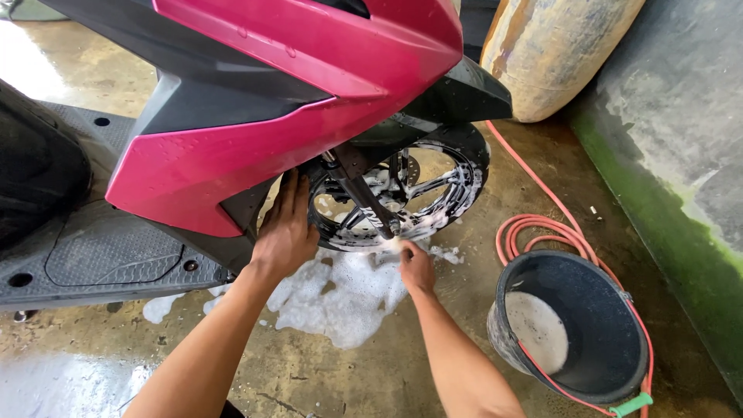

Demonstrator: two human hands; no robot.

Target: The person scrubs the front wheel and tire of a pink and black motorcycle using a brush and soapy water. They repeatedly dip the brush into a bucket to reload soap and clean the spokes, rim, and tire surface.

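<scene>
Scooter: magenta and black scooter (255, 116), wet with droplets on the side panel, parked on a wet concrete floor (371, 364).
Front wheel: black front wheel (402, 197) turned off to the side, spokes and rim all covered in white suds. It sits under the black front fender (464, 93).
Left hand: the left hand (285, 232) lies flat and open, fingers spread, pressed against the lower edge of the scooter body just beside the wheel. Not gripping anything, just braced there.
Right hand: the right hand (416, 267) is curled shut down at the bottom of the wheel rim, right in the foam. Looks like it's closed around something soapy, but I honestly can't tell what, the suds hide it.
Foam: big puddle of foam (340, 298) on the floor right under both hands.
Bucket: black bucket (576, 329) off to the right, well apart from the wheel, with some soapy water at the bottom.
Hose: orange-red hose (534, 228) coiled round behind the bucket and running off toward the wall.
Background: a big rusty-looking drum (553, 50) standing behind the wheel, and a concrete wall (681, 147) with green growth along its base.
</scene>
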